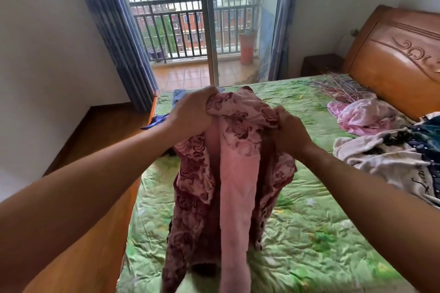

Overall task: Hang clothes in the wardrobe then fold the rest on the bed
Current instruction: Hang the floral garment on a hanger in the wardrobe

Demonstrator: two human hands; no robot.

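Observation:
A pink garment with a maroon flower print hangs in front of me above the bed, which has a green patterned cover. My left hand grips its top left edge. My right hand grips its top right edge. The cloth droops down between my arms, its pale pink inner side showing in the middle. Its lower end reaches the cover near the bed's foot.
A pink garment and a white and dark printed pile lie at the right. Blue clothes lie at the bed's far left corner. A wooden headboard stands at the right, the balcony door ahead.

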